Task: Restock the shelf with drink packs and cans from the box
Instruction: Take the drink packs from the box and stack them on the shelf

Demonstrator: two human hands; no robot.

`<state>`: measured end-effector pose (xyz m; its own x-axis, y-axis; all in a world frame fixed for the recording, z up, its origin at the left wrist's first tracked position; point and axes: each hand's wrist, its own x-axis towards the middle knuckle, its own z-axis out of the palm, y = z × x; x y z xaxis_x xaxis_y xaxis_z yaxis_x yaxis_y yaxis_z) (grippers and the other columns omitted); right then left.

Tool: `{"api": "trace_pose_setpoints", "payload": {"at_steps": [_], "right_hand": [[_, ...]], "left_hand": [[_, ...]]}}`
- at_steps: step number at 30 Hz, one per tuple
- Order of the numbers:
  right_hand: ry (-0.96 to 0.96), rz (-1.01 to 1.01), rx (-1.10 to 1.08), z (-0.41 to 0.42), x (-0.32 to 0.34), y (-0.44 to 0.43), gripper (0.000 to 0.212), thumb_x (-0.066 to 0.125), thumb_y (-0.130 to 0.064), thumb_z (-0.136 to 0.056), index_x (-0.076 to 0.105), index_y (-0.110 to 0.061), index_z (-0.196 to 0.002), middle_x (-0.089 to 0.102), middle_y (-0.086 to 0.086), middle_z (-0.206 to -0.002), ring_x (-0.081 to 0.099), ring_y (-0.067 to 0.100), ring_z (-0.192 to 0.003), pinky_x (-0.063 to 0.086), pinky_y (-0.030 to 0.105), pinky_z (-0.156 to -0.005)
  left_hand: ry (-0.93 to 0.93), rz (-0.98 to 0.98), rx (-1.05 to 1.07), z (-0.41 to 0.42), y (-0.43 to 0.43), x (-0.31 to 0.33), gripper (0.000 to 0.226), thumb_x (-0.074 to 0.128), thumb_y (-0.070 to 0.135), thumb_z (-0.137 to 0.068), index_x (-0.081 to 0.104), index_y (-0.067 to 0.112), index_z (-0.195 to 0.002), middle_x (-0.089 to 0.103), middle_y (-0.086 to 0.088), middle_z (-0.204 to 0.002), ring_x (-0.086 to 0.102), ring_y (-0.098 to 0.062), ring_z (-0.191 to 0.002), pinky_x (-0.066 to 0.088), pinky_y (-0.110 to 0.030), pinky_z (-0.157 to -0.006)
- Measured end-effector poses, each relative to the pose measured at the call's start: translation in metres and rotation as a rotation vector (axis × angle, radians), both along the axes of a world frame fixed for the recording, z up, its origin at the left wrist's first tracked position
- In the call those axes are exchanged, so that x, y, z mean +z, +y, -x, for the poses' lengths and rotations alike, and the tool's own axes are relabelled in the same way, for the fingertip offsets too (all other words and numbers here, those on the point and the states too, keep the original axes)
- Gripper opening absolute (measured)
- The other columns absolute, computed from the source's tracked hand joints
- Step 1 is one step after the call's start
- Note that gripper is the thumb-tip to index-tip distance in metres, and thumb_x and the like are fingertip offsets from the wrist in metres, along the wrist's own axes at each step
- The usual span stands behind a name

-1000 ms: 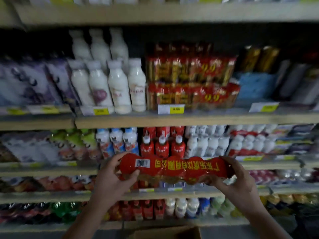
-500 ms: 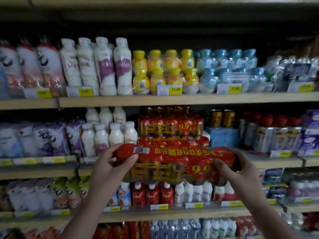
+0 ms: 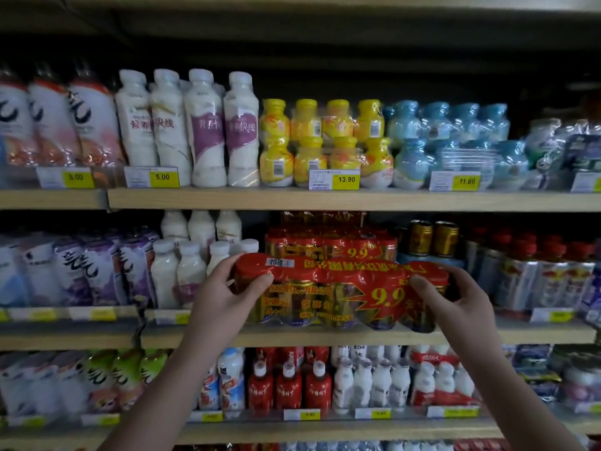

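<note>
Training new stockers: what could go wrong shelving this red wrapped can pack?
The left hand and right hand grip only the ends of the red shrink-wrapped can pack, so its middle might sag or the film slip. Pushed in askew, it could knock the white plastic bottles beside it or the stacked red packs behind.

Red-and-gold can pack [image 3: 338, 294] (yellow "9.9" burst); white-purple bottles [image 3: 208, 128], yellow price tags [image 3: 346, 180].

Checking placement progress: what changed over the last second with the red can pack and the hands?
The red can pack rose from the lower bottle rows to the middle shelf and tipped upright, 9.9 face showing, before the stacked red packs. Nothing let go: left hand and right hand keep their grip on its ends. The rest looks unchanged.
</note>
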<state>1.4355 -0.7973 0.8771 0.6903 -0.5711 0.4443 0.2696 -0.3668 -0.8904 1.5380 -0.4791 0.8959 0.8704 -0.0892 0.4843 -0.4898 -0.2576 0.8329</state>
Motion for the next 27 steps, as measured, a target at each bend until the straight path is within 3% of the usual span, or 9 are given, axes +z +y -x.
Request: {"api": "trace_pose_setpoints", "payload": {"at_steps": [4,7,9,12,16,27], "right_hand": [[0.026,0.034,-0.056,-0.027,0.008,-0.008,0.060,0.079,-0.050,-0.083,0.061,-0.026,-0.135,0.075,0.001,-0.083,0.073,0.018,-0.076,0.057,0.029,-0.066],[0.048,0.033,-0.084,-0.046,0.010,-0.019,0.061,0.079,-0.051,-0.084,0.061,-0.028,-0.137,0.074,0.004,-0.082,0.073,0.025,-0.078,0.057,0.034,-0.068],[0.051,0.031,-0.077,-0.057,0.011,-0.026,0.060,0.079,-0.050,-0.084,0.061,-0.027,-0.136,0.074,0.003,-0.086,0.074,0.028,-0.085,0.058,0.037,-0.071],[0.044,0.005,-0.055,-0.074,0.013,-0.040,0.056,0.081,-0.047,-0.084,0.061,-0.026,-0.132,0.074,0.000,-0.092,0.074,0.024,-0.085,0.056,0.032,-0.067],[0.063,0.000,-0.004,-0.096,0.011,-0.056,0.053,0.081,-0.048,-0.082,0.058,-0.032,-0.127,0.072,-0.004,-0.099,0.072,0.018,-0.089,0.056,0.032,-0.070],[0.101,-0.005,0.055,-0.135,0.000,-0.083,0.053,0.082,-0.047,-0.081,0.061,-0.031,-0.127,0.068,-0.016,-0.103,0.070,0.010,-0.092,0.053,0.028,-0.068]], "left_hand": [[-0.024,-0.037,0.004,-0.033,-0.007,0.008,0.054,0.071,0.058,-0.078,0.058,0.038,-0.127,0.068,0.017,-0.115,0.064,-0.001,-0.104,0.054,-0.025,-0.086],[-0.022,-0.061,0.016,-0.054,-0.016,0.009,0.061,0.070,0.061,-0.079,0.056,0.035,-0.132,0.066,0.015,-0.118,0.064,-0.003,-0.105,0.056,-0.033,-0.089],[-0.024,-0.060,0.028,-0.064,-0.024,0.007,0.063,0.071,0.059,-0.079,0.056,0.033,-0.134,0.064,0.010,-0.121,0.063,-0.005,-0.105,0.055,-0.030,-0.087],[-0.030,-0.073,0.056,-0.079,-0.038,0.006,0.065,0.073,0.058,-0.078,0.057,0.030,-0.135,0.065,0.008,-0.122,0.063,-0.007,-0.107,0.053,-0.024,-0.084],[-0.001,-0.067,0.110,-0.095,-0.054,0.006,0.084,0.076,0.055,-0.076,0.046,0.022,-0.147,0.062,0.003,-0.135,0.060,-0.013,-0.120,0.050,-0.040,-0.103],[-0.058,-0.204,0.223,-0.110,-0.078,0.003,0.073,0.072,0.047,-0.084,0.047,0.014,-0.145,0.066,-0.003,-0.130,0.063,-0.015,-0.115,0.054,-0.036,-0.095]]}}
